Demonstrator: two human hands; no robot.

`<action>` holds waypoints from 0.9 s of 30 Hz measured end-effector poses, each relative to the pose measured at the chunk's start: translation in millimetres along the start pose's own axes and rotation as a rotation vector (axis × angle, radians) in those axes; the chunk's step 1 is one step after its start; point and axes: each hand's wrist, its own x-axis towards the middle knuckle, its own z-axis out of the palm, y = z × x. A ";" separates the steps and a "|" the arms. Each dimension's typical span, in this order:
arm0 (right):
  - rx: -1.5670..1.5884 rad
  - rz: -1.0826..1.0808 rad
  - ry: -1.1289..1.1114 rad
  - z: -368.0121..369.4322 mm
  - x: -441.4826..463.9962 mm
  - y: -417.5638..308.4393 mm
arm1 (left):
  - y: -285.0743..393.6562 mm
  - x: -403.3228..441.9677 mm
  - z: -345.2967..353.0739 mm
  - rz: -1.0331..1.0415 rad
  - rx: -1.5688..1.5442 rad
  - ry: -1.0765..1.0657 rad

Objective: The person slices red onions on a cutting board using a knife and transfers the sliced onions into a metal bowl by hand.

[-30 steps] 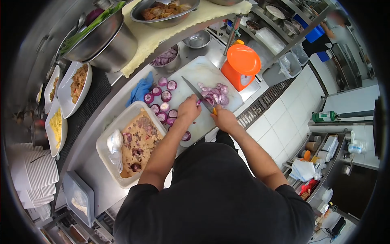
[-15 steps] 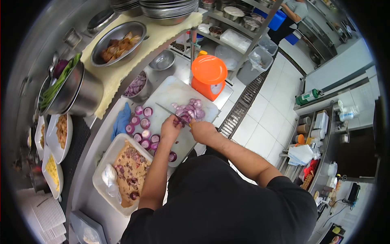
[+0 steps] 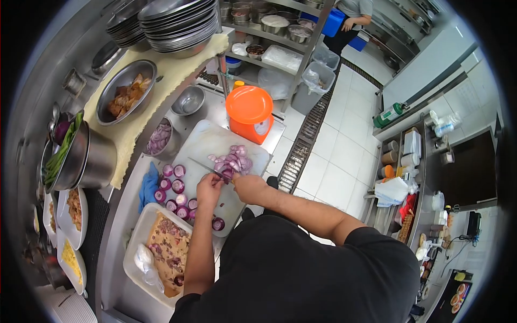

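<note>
My right hand [image 3: 250, 188] is closed round the yellow handle of a knife [image 3: 207, 169], whose blade points up and left over the white cutting board [image 3: 202, 144]. Beside the blade, my left hand [image 3: 209, 189] has its fingers pinched on a small piece of red onion, mostly hidden by the fingers. Sliced red onion [image 3: 237, 159] lies in a pile just beyond the knife. Several peeled onion halves [image 3: 177, 185] stand at the board's left edge, next to a blue cloth [image 3: 149, 188].
An orange scale [image 3: 249, 107] stands behind the board. Nearby are a pot of sliced onion [image 3: 159, 138], an empty metal bowl [image 3: 188, 100] and a white tub of marinade [image 3: 134, 245]. A co-worker [image 3: 353, 19] stands far back.
The view has swung, so the board and both hands appear further left and lower. The knife stays in my right hand, and my left fingers remain close to the blade.
</note>
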 end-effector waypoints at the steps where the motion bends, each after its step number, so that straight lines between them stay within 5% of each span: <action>1: 0.005 0.006 0.013 4.5 -1.6 0.0 | 3.3 -1.8 -1.4 0.000 0.016 0.007; 6: 0.075 0.018 0.036 30.2 14.2 8.8 | -9.1 0.1 6.3 -0.044 -0.154 0.013; 27: 0.069 0.018 0.054 0.6 16.1 3.6 | -2.7 -0.1 3.1 0.022 0.084 0.027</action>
